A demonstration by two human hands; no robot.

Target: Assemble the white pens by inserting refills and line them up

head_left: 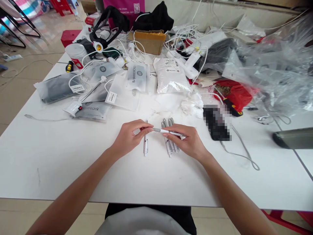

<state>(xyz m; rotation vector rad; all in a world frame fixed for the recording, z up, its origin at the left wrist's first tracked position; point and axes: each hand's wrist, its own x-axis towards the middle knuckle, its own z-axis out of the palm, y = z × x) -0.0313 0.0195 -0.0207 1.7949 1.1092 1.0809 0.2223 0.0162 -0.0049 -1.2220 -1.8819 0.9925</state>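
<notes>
My left hand (130, 135) and my right hand (189, 140) meet over the middle of the white table (61, 163). Between them they hold one grey-and-white pen (166, 131) crosswise: the left fingers pinch its left end, where something red shows, and the right fingers grip its barrel. Under the right hand lie a few more pens (170, 138) side by side, pointing away from me. A single pen (146, 145) lies on the table just under my left fingers.
Frosted packaging bags (122, 93), a silver pouch (171, 76), white cables, a cardboard box (149, 40) and clear plastic (274, 68) crowd the far half. A dark blurred-out object (216, 122) with a grey cable lies right of my hand. Crumpled tissue (193, 104) lies beyond the pens.
</notes>
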